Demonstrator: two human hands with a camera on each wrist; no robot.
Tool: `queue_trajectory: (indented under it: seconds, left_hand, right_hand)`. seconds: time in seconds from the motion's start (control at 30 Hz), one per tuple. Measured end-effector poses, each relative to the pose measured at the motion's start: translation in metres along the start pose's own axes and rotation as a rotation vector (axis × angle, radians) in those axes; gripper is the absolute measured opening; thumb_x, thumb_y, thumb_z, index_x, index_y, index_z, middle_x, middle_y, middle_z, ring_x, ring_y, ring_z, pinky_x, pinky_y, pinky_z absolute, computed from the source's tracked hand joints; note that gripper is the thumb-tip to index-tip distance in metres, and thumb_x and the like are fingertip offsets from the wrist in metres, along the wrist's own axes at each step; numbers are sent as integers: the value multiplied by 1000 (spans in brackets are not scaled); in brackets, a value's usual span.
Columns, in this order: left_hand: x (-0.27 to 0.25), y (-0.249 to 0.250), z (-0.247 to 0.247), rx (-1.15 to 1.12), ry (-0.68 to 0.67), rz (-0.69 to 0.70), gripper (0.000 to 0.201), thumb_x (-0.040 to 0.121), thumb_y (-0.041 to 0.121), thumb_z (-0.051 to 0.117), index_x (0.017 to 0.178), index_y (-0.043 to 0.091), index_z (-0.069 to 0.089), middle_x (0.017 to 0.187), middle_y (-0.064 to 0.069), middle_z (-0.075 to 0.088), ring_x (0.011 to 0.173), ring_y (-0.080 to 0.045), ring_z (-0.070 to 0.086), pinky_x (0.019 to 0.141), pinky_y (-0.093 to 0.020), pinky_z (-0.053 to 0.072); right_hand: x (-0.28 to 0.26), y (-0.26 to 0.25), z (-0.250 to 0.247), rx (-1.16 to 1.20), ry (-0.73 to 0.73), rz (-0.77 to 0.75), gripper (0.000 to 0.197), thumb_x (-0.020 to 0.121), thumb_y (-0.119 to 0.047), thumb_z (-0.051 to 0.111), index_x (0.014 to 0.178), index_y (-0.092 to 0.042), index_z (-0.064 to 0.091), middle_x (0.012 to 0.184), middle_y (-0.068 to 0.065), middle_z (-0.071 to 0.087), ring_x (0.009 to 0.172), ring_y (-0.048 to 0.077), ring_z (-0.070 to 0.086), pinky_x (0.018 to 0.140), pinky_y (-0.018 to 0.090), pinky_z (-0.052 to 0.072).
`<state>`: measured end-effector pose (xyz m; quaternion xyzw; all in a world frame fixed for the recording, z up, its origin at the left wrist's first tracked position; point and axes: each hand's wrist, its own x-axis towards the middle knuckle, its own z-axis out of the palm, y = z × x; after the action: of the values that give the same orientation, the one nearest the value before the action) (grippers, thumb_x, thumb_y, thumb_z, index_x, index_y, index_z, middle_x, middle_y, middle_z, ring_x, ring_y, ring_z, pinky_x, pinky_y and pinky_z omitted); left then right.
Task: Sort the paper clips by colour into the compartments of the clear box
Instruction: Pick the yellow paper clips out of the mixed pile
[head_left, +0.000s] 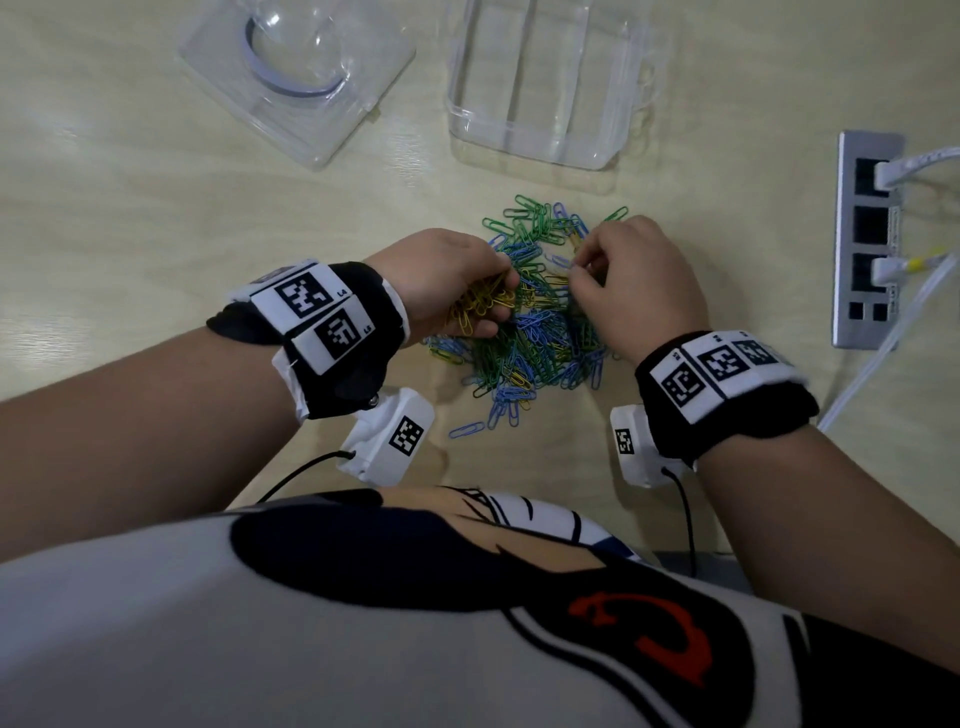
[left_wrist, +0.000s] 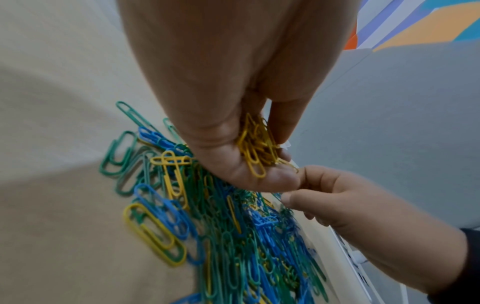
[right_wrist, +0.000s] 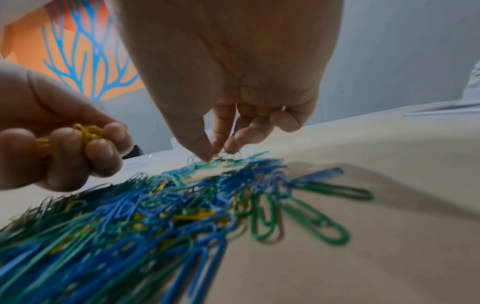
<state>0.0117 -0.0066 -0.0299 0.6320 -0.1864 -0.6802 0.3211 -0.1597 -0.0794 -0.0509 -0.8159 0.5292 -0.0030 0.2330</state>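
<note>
Left hand (head_left: 447, 280), fingers curled round a bunch of yellow wire paper clips (head_left: 480, 304), held over the mixed heap of green, blue and yellow paper clips (head_left: 530, 332) on the pale wooden table (head_left: 156, 208). Right hand (head_left: 631, 283), thumb and fingertips brought together at the heap; whether they pinch a clip cannot be told. The clear plastic compartmented box (head_left: 545, 88) stands beyond the heap.

Little can be read. On the left wristband (head_left: 311, 317), each white marker panel carries a black square code pattern, with tiny characters at the corner that look like "L4" on the upper panel and "L5" on the lower one. The right wristband (head_left: 722, 369) has similar coded panels, whose small corner characters are too small to tell. The red sign on the shirt (head_left: 644, 629) is not legible as text.
</note>
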Motion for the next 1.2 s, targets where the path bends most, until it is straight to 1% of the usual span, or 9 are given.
queue_trajectory:
  seconds: [0.13,0.23,0.37,0.47,0.63,0.77,0.9,1.0,1.2]
  left_hand:
    - [0,1,3,17,-6,11,22,99,13,48,83,8,62,73,-7,61,55,-11,60,52,-21,54]
    - [0,2,5,20,-17,10,22,100,11,45,87,8,63,76,-9,61,56,-11,60,52,-21,54]
    - [-1,3,7,26,-14,3,25,100,14,44,86,8,63,78,-10,61,57,-12,59,52,-21,54]
    - [-3,4,8,29,-4,-18,25,99,18,45,85,7,63,75,-8,63,56,-12,59,53,-22,54]
    - [-3,4,8,14,-12,-32,34,102,28,41,89,6,63,74,-8,64,57,-13,59,53,-22,54]
    - [-3,5,7,13,-2,-31,34,102,29,42,91,5,63,67,-5,64,57,-13,59,53,-22,54]
    - [-3,4,7,25,-1,-31,36,102,31,41,88,6,63,71,-6,63,56,-12,59,52,-22,54]
    - [-3,4,8,25,-3,-36,36,102,31,40,87,6,62,76,-9,62,58,-13,59,52,-22,54]
    - [-2,6,9,29,2,-33,36,102,31,41,88,6,62,79,-11,62,59,-14,59,52,-22,54]
  right_hand:
    - [-1,4,-6,13,-56,43,13,79,-19,56,89,-26,61,99,1,55,91,26,57,84,41,48]
    - [0,4,-6,26,-15,63,18,82,-16,53,93,-25,63,100,2,57,91,27,58,84,41,48]
    - [-1,1,0,-44,3,15,18,90,-25,52,103,-23,64,106,5,57,97,28,57,86,41,46]
    - [1,-2,5,-121,0,1,20,94,-26,48,107,-21,62,109,6,58,98,31,57,85,40,43]
    - [9,-1,7,-173,-12,18,19,90,-25,50,100,-18,63,106,8,59,96,33,57,81,40,43]
    - [8,3,6,-229,-37,14,21,92,-26,46,102,-14,61,106,10,58,96,34,56,80,40,40]
    - [3,8,0,-187,-1,36,17,90,-27,51,101,-19,62,106,6,57,98,32,55,84,40,41]
    - [3,8,-2,-220,-50,20,14,89,-28,53,97,-23,64,105,6,57,98,31,56,84,39,42]
    - [3,6,-2,-230,-96,4,13,87,-27,50,94,-19,59,102,7,54,96,31,54,81,40,41]
